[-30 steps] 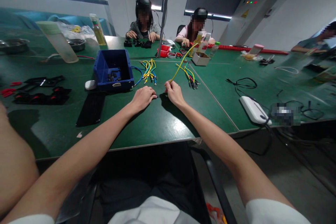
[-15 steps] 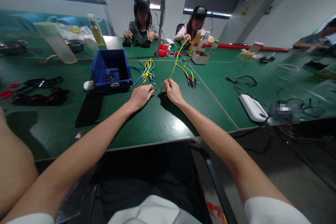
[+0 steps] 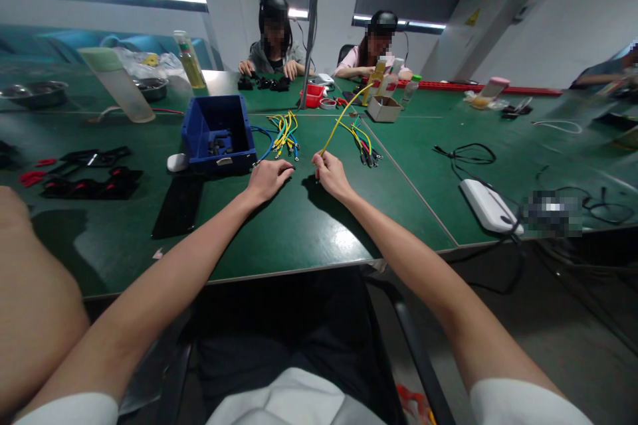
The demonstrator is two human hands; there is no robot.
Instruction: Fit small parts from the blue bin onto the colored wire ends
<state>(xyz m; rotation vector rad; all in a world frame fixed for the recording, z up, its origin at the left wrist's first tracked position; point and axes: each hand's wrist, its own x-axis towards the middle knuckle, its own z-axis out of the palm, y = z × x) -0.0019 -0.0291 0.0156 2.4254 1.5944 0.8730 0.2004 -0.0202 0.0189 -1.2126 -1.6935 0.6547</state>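
Note:
A long yellow cable (image 3: pixel 343 115) rises from the pinched fingers of my right hand (image 3: pixel 331 174) and bends away over the table. My left hand (image 3: pixel 269 180) is low over the green tabletop, thumb and fingers closed on a small dark piece that barely shows at the fingertips. Just beyond my left hand lies a bundle of yellow, green and blue cables (image 3: pixel 285 133) with metal ends. A second group of cables (image 3: pixel 366 146), with dark ends, lies beyond my right hand to the right. The hands are a little apart.
A blue bin (image 3: pixel 219 136) with dark parts stands left of my left hand, near a black phone (image 3: pixel 178 207). Black and red parts (image 3: pixel 92 179) lie farther left. A white device (image 3: pixel 488 206) sits at right. Two people work across the green table (image 3: pixel 299 246); a bare arm is at far left.
The whole view has shifted slightly, so the table objects appear a little farther right. The yellow cable's far end hangs lower. Both hands remain in nearly the same places.

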